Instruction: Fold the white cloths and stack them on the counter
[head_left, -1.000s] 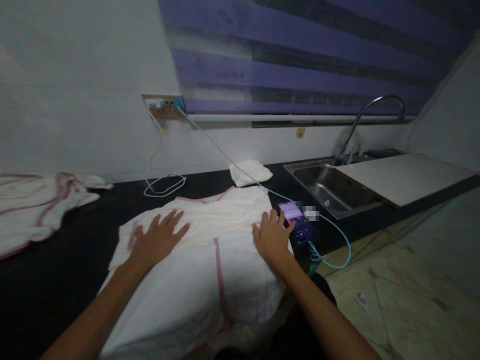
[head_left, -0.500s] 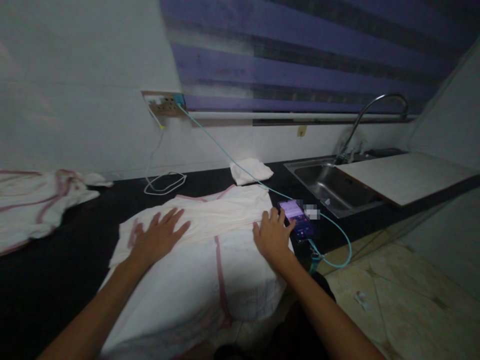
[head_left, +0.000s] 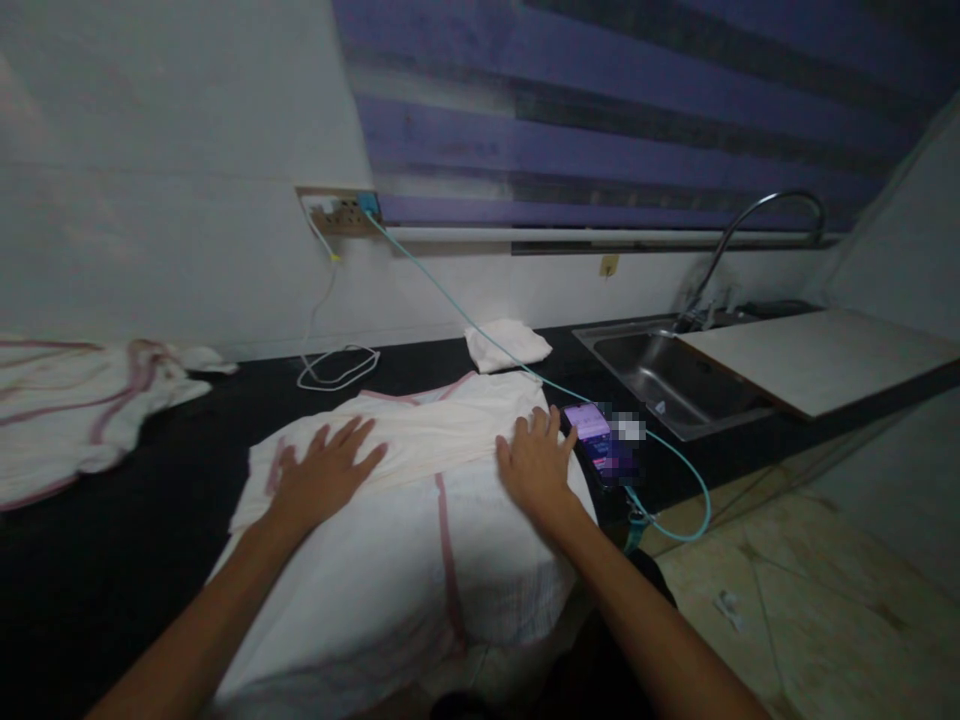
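A white cloth with pink stripes (head_left: 390,560) lies on the black counter, its far part folded over and its near part hanging off the front edge. Flat on the folded part, to the left, rests my left hand (head_left: 326,475) with fingers spread. Across from it my right hand (head_left: 536,460) presses on the cloth near its right edge, fingers apart. Just right of that hand is a phone (head_left: 596,440) with a lit screen, and a light blue cable (head_left: 450,300) runs past it.
Behind the cloth sits a small folded white cloth (head_left: 506,345). A crumpled striped cloth (head_left: 90,410) lies at the far left. A white cable (head_left: 337,368) coils by the wall below a socket strip (head_left: 345,212). To the right are a steel sink (head_left: 675,385), a faucet (head_left: 724,240) and a white board (head_left: 832,355).
My right hand has shifted slightly left, away from the phone, and still lies on the cloth. My left hand stays in about the same place on it. The view has turned a little.
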